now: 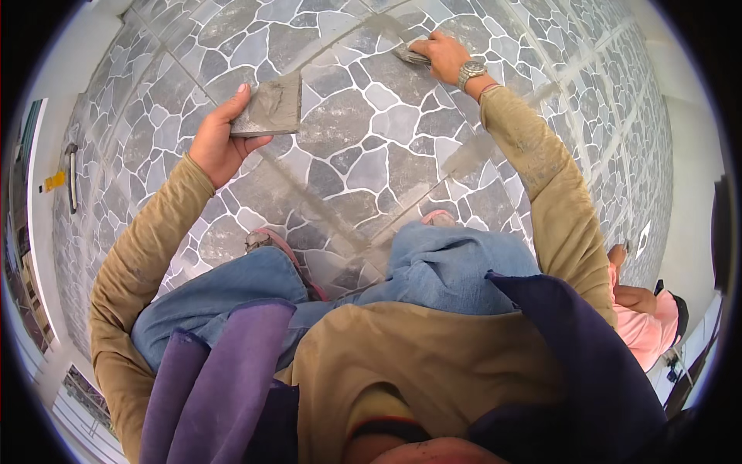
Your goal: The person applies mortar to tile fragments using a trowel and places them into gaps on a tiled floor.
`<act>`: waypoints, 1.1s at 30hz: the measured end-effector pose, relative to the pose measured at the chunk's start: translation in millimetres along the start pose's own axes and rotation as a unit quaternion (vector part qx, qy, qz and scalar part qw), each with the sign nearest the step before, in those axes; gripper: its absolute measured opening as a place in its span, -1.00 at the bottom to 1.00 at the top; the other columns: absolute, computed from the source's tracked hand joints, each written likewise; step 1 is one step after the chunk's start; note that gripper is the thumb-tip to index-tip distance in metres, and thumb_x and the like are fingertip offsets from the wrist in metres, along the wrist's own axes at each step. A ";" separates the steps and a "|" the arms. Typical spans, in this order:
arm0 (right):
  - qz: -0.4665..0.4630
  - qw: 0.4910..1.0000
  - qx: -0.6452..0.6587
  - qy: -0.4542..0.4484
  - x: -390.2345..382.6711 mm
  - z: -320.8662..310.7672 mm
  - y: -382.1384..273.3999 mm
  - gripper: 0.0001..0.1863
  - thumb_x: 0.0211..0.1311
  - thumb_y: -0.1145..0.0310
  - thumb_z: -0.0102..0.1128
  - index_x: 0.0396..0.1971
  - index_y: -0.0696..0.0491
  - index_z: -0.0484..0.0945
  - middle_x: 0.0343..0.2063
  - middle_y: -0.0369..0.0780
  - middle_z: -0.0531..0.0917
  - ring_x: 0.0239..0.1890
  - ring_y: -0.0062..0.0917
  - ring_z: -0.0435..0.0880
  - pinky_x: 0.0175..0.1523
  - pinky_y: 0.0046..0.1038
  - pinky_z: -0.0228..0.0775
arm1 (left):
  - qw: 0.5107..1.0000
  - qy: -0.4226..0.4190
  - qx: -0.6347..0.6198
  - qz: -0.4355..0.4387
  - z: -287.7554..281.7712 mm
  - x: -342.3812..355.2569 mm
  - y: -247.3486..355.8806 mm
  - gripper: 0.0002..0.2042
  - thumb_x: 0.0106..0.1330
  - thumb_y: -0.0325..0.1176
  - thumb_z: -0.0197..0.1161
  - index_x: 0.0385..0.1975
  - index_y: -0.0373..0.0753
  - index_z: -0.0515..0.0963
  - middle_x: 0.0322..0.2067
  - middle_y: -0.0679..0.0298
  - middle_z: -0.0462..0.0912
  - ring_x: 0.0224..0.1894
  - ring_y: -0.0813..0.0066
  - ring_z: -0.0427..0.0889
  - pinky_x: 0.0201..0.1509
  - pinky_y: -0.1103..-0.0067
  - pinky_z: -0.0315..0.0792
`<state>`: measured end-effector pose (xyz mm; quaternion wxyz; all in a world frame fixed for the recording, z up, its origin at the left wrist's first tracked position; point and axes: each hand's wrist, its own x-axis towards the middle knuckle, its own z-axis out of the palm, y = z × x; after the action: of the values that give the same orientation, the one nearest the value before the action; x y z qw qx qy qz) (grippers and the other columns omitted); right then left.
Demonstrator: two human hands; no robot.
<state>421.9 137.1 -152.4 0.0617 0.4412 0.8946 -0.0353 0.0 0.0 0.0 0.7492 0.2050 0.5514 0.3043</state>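
Note:
My left hand [226,143] grips a flat square grey board [282,104] with wet grey paste on it, thumb on top and fingers beneath, held over the stone-patterned tiled floor [398,120]. Farther forward and to the right, my right hand [444,58] has its fingers closed on a small grey tool [408,54], partly hidden by the fingers, at a tile joint smeared with grey grout [371,23]. A wristwatch [471,73] is on my right wrist. My jeans-clad legs [456,271] are bent below the hands.
At right, a person in a pink shirt [645,332] works low on the floor, a hand [616,255] near a white square [644,240] by the pale wall [684,178]. At left, a curved long-handled object [72,178] and a yellow item [54,181] lie near a white ledge [37,216].

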 end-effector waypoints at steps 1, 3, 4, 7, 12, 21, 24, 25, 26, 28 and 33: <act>0.001 0.999 0.034 -0.002 -14.8 -0.7 0.2 -0.48 -0.08 0.34 0.35 0.03 -0.15 0.66 -0.16 -0.19 0.75 0.11 -0.28 0.59 0.12 -0.19 0.51 | 1.000 0.004 0.004 0.008 1.8 -1.4 3.2 -0.56 0.51 0.00 0.09 0.09 -0.28 0.49 -0.11 0.23 0.70 -0.17 0.49 0.76 -0.27 0.66 0.71; -0.002 1.000 0.030 0.000 -24.1 -34.6 7.6 -0.51 -0.08 0.36 0.32 -0.01 -0.13 0.68 -0.20 -0.18 0.75 0.08 -0.26 0.61 0.05 -0.17 0.55 | 0.999 -0.011 -0.012 0.043 -1.2 -2.1 5.1 -0.58 0.52 -0.02 0.08 0.07 -0.28 0.50 -0.12 0.21 0.70 -0.17 0.50 0.75 -0.25 0.66 0.73; 0.048 0.997 0.035 -0.046 -23.0 -44.2 -2.7 -0.57 -0.04 0.35 0.25 -0.06 -0.11 0.69 -0.22 -0.17 0.75 0.02 -0.24 0.64 0.01 -0.15 0.56 | 0.999 0.000 -0.008 0.047 -7.2 -8.7 7.0 -0.57 0.52 -0.02 0.07 0.08 -0.29 0.49 -0.10 0.19 0.69 -0.14 0.49 0.75 -0.22 0.64 0.73; 0.136 0.987 0.070 -0.040 -14.4 -44.5 -23.0 -0.66 0.04 0.32 0.09 -0.18 -0.06 0.72 -0.28 -0.12 0.75 -0.10 -0.20 0.69 -0.04 -0.08 0.58 | 0.999 0.017 -0.003 0.037 -25.3 -24.0 3.9 -0.56 0.53 -0.03 0.06 0.10 -0.31 0.49 -0.07 0.17 0.67 -0.13 0.47 0.74 -0.20 0.62 0.73; 0.197 0.974 0.031 0.108 42.7 -7.7 -54.9 -0.69 0.11 0.33 0.12 -0.25 0.21 0.68 -0.16 0.07 0.67 -0.04 0.02 0.62 -0.05 -0.08 0.57 | 0.999 0.020 -0.017 0.046 -53.0 -26.5 -0.6 -0.57 0.53 -0.03 0.06 0.10 -0.29 0.49 -0.08 0.19 0.68 -0.14 0.47 0.75 -0.21 0.62 0.74; 0.108 0.982 0.142 0.060 72.4 -33.5 -147.7 -0.65 0.09 0.25 0.19 -0.25 0.22 0.68 -0.16 0.14 0.65 -0.06 0.02 0.64 -0.01 -0.08 0.56 | 0.995 0.053 -0.050 0.069 -62.7 -42.0 -1.8 -0.60 0.53 -0.04 0.06 0.08 -0.27 0.49 -0.09 0.22 0.69 -0.17 0.48 0.76 -0.23 0.61 0.75; 0.224 0.962 0.137 0.078 72.6 -39.2 -78.8 -0.65 0.09 0.20 0.21 -0.22 0.12 0.70 -0.14 0.08 0.68 -0.03 0.02 0.64 0.04 -0.06 0.55 | 0.996 0.040 -0.025 0.072 -48.0 -37.5 7.1 -0.58 0.53 -0.03 0.06 0.08 -0.30 0.49 -0.10 0.18 0.68 -0.15 0.47 0.75 -0.23 0.62 0.74; 0.262 0.957 0.088 0.090 73.3 -37.5 -49.6 -0.65 0.09 0.19 0.22 -0.21 0.10 0.71 -0.13 0.05 0.69 -0.01 0.01 0.63 0.05 -0.04 0.54 | 0.996 0.042 -0.026 0.071 -44.6 -35.5 8.5 -0.58 0.53 -0.03 0.06 0.08 -0.30 0.49 -0.10 0.18 0.68 -0.15 0.47 0.75 -0.23 0.62 0.74; 0.293 0.948 0.068 0.101 73.3 -36.2 -20.1 -0.67 0.11 0.20 0.21 -0.22 0.09 0.72 -0.13 0.04 0.70 0.01 -0.01 0.63 0.04 -0.05 0.54 | 0.996 0.036 -0.024 0.074 -39.9 -32.1 13.1 -0.57 0.53 -0.04 0.06 0.08 -0.31 0.49 -0.09 0.18 0.68 -0.14 0.47 0.75 -0.23 0.62 0.74; 0.315 0.941 0.057 0.109 86.8 -35.2 -17.6 -0.68 0.12 0.21 0.20 -0.23 0.08 0.73 -0.14 0.03 0.70 0.03 -0.03 0.62 0.04 -0.05 0.54 | 0.996 0.044 -0.024 0.078 -41.3 -38.0 13.3 -0.57 0.53 -0.04 0.06 0.08 -0.31 0.49 -0.09 0.18 0.67 -0.14 0.47 0.75 -0.23 0.62 0.74; 0.190 0.973 0.003 0.131 111.6 1.0 -84.4 -0.73 0.14 0.30 0.18 -0.24 0.10 0.74 -0.15 -0.03 0.72 -0.03 -0.11 0.63 -0.03 -0.13 0.55 | 0.994 0.050 -0.035 0.086 -27.8 -33.2 23.9 -0.62 0.54 -0.06 0.05 0.04 -0.26 0.51 -0.14 0.23 0.71 -0.23 0.49 0.76 -0.28 0.62 0.74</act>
<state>287.7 173.3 -168.5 -0.0520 0.6044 0.7943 0.0322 -38.8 -6.0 30.1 0.6984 0.2093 0.5577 0.3967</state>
